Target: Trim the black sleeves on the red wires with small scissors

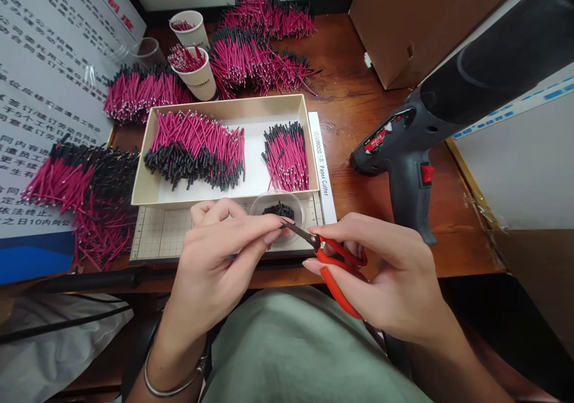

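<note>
Green smooth cloth point(296, 343) covers the person's lap, and a thin silver bangle point(174, 385) circles the left wrist. Just over the near edge of the brown wooden counter point(359, 104), the left hand point(215, 253) has thumb and forefinger pressed together at the blade tips of the red-handled metal snips point(334, 262); what they pinch is too small to tell. The right hand point(390, 277) has its fingers wrapped tight around the snips' looped handles, and the dark blades lie close together.

Just beyond the tips sits a small round clear plastic dish point(300, 211) holding black offcuts, on a pale gridded cutting mat point(170, 235) along the near edge. Behind the mat stands a shallow beige cardboard tray point(224, 105) with two heaps of short magenta wires with black-sleeved ends point(197, 146), the larger on the left. A black plastic heat gun point(403, 152) with a red switch rests near the right edge. Farther back, two white paper cups point(200, 77) stand among loose piles of the same wires. A brown cardboard box point(403, 26) fills the far right corner, and a white printed sheet point(40, 92) lies along the left edge.
</note>
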A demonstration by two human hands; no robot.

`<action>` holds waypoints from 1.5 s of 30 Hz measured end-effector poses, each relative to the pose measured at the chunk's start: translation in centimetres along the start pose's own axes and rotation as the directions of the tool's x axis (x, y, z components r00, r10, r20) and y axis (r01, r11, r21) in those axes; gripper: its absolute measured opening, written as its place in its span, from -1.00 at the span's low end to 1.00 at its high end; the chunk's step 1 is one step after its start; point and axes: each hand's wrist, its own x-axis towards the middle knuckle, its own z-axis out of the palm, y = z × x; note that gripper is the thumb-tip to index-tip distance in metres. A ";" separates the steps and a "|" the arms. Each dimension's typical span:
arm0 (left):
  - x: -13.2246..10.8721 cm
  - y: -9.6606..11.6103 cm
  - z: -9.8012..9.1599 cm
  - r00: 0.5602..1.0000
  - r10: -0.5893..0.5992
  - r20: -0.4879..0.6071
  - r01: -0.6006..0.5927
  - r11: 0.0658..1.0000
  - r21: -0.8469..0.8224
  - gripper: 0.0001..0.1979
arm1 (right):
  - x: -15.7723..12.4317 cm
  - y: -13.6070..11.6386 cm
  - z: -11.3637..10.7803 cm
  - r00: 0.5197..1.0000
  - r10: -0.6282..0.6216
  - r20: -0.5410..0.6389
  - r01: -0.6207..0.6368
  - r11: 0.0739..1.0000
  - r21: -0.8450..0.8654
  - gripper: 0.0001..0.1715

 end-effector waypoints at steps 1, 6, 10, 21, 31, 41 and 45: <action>0.0 0.0 0.0 1.000 0.005 -0.001 -0.005 1.000 -0.002 -0.79 | 0.0 0.0 0.0 1.000 0.004 -0.004 -0.004 1.000 0.003 -0.73; 0.0 -0.2 -0.2 1.000 -0.003 -0.008 0.003 1.000 -0.017 -0.81 | 0.0 0.0 0.2 1.000 -0.001 -0.018 0.001 1.000 0.010 -0.73; -0.1 -0.2 -0.3 1.000 -0.002 -0.006 0.002 1.000 -0.027 -0.81 | 0.0 0.0 0.1 1.000 -0.007 -0.017 0.007 1.000 0.009 -0.73; -0.2 -0.1 0.0 1.000 0.016 -0.020 -0.017 1.000 -0.016 -0.86 | -0.3 0.1 0.3 1.000 0.010 -0.021 -0.010 0.999 0.032 -0.71; -0.3 -0.2 0.1 0.999 0.010 -0.045 -0.011 0.999 -0.035 -0.89 | -0.4 0.2 0.6 0.999 0.018 -0.044 -0.017 0.999 0.035 -0.70; -0.5 -0.3 0.0 0.998 -0.004 -0.057 0.002 0.999 -0.037 -0.90 | -0.3 0.2 0.6 1.000 0.007 -0.024 -0.007 1.000 0.017 -0.76; -0.6 -0.3 0.1 0.998 -0.011 -0.059 0.010 1.000 -0.030 -0.90 | -0.4 0.4 0.6 0.999 0.005 -0.035 -0.004 1.000 0.025 -0.77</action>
